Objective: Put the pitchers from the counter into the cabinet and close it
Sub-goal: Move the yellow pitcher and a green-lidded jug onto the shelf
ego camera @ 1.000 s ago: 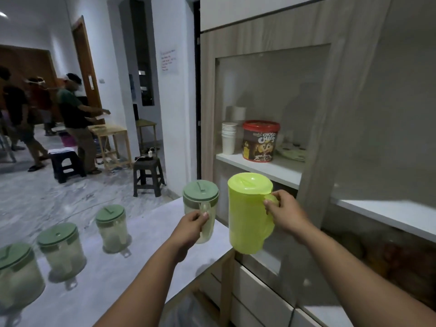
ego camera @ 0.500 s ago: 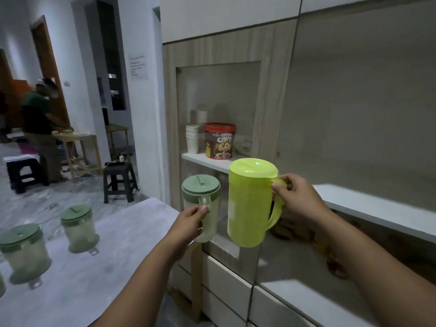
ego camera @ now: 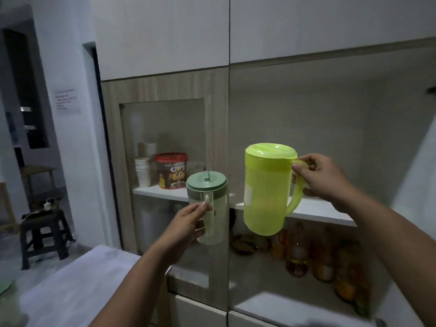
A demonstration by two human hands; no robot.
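My right hand (ego camera: 323,179) grips the handle of a lime-green pitcher (ego camera: 266,187) with a matching lid, held upright in the air in front of the white cabinet shelf (ego camera: 313,210). My left hand (ego camera: 188,223) holds a smaller clear pitcher with a dark-green lid (ego camera: 207,204) by its handle, lower and to the left. The right side of the cabinet (ego camera: 306,138) stands open, and its upper shelf space behind the lime pitcher is bare. Both pitchers are off the counter (ego camera: 77,286).
Behind the closed glass door (ego camera: 165,142) on the left sit a red cereal tub (ego camera: 171,170) and stacked paper cups (ego camera: 143,171). Bottles (ego camera: 297,253) fill the lower shelf. Another green-lidded pitcher (ego camera: 7,300) shows at the counter's left edge. A dark stool (ego camera: 42,234) stands on the floor beyond.
Both hands have lifted the pitchers higher and toward the cabinet shelf. My view has turned right, so the counter pitchers and the people in the room have left the frame.
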